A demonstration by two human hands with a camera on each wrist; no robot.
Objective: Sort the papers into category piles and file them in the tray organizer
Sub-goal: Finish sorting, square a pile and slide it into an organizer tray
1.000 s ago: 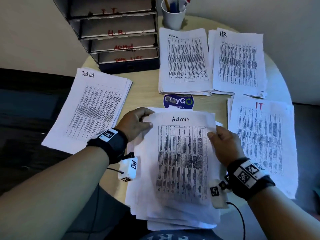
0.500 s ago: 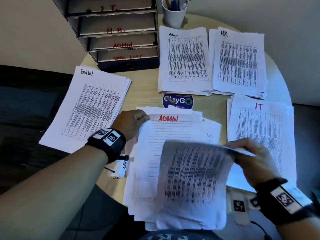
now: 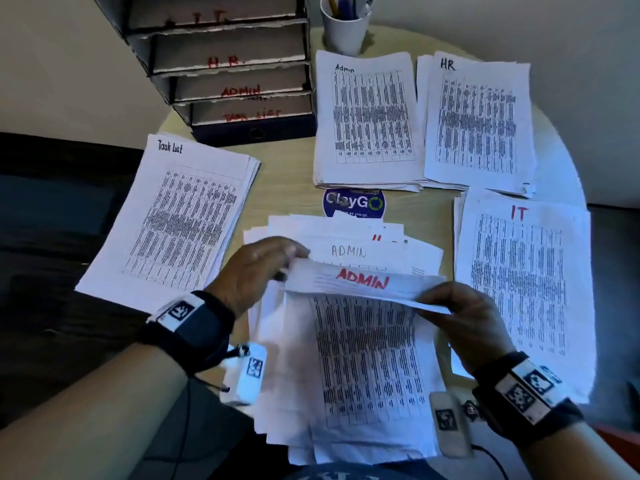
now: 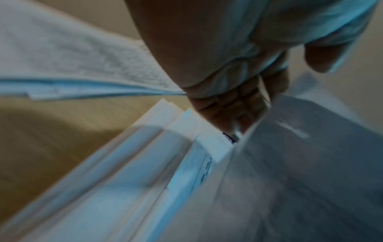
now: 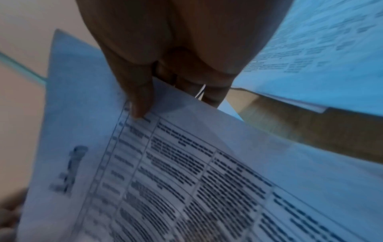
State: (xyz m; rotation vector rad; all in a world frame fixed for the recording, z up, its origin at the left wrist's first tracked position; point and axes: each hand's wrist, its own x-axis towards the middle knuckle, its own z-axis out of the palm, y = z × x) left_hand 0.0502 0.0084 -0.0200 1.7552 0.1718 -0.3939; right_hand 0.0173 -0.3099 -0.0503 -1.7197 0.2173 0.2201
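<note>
An unsorted stack of papers point(image 3: 349, 427) lies at the table's near edge. My left hand point(image 3: 294, 261) pinches the top left corner of a sheet headed ADMIN in red point(image 3: 363, 282), lifted off the stack; its fingers point(image 4: 232, 111) curl under the paper. My right hand point(image 3: 429, 301) pinches the right edge of that sheet together with a printed Admin table sheet point(image 5: 207, 180), thumb point(image 5: 140, 104) on top. Beneath shows another sheet marked ADMIN point(image 3: 348, 251). Sorted piles lie around: Task List point(image 3: 180, 216), Admin point(image 3: 367, 119), HR point(image 3: 478, 123), IT point(image 3: 519, 285).
The dark tray organizer point(image 3: 221, 64), with shelves labelled IT, HR, ADMIN and TASK LIST, stands at the back left. A white cup of pens point(image 3: 344, 27) is behind the Admin pile. A round blue ClayGo sticker point(image 3: 353, 202) marks the round wooden table point(image 3: 287, 174).
My right hand drew the top Admin table sheet toward me, uncovering the red ADMIN sheet. My left hand then lifted that sheet's top edge, showing another ADMIN sheet below.
</note>
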